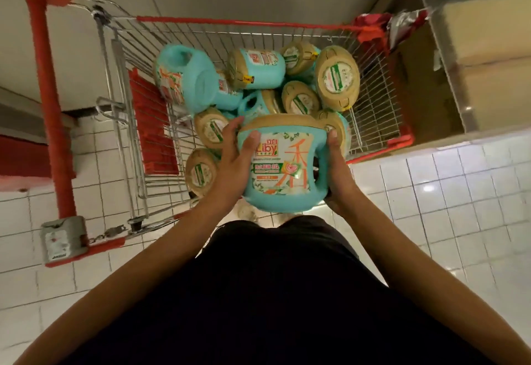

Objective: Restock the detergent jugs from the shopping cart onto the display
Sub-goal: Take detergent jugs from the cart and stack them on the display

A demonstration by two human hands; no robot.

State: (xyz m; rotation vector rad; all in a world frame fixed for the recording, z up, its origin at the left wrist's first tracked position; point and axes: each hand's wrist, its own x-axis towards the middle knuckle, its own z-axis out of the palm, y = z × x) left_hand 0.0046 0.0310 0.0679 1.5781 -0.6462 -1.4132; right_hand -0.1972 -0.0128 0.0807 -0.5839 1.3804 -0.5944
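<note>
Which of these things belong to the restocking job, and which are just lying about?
Part of the job:
held jug, gripped by the left hand and right hand
other jugs piled in the shopping cart

Just lying about:
coin lock on the cart handle
crumpled red wrapping at the cart's far corner
floor tiles

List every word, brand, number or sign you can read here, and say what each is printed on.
"Liby": brand on the front label of the held jug, gripped by the left hand and right hand.
"30": green band on the same label.
Large orange Chinese character on that label: partly covered, not surely readable.
Small print there, lid stickers on the cart jugs, tag on the coin lock: too blurred to read.
</note>
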